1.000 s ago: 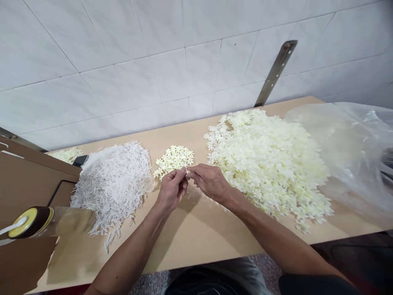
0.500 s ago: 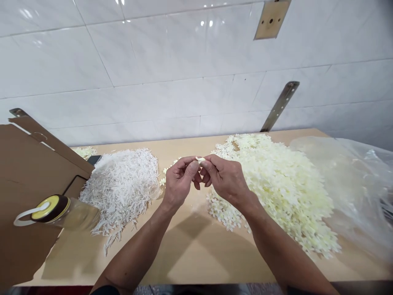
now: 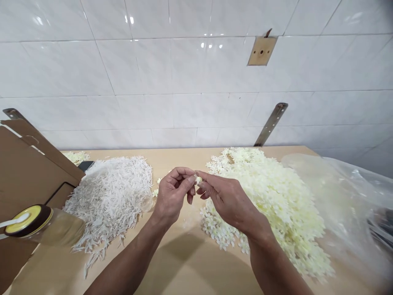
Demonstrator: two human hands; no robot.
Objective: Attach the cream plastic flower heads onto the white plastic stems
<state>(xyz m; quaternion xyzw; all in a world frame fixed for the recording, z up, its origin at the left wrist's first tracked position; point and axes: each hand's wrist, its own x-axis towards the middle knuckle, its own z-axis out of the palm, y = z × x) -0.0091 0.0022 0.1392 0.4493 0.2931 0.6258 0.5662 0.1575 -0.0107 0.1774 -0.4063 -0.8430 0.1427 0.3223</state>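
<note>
Over the middle of the table, both hands meet fingertip to fingertip at a small pale-yellow artificial flower (image 3: 199, 180). My left hand (image 3: 172, 194) pinches at its left side with thumb and forefinger. From the right, my right hand (image 3: 229, 198) is closed on it too, the thumb under the forefinger. The fingers partly cover the flower, so its full shape is hidden. Close to my right hand spreads a big heap of pale-yellow flowers (image 3: 276, 196). Left of my left hand lies a pile of thin white strips (image 3: 113, 188), like small stems.
A clear bottle (image 3: 63, 227) with a yellow and dark lid lies tilted at the left, before an upright cardboard piece (image 3: 33, 159). Clear plastic sheeting (image 3: 334, 205) covers the right side. A metal bracket (image 3: 272, 124) stands against the tiled wall (image 3: 153, 69).
The view has tilted up, showing more wall. The flower has turned between my fingers, and my right hand's fingers now lie flatter over it.
</note>
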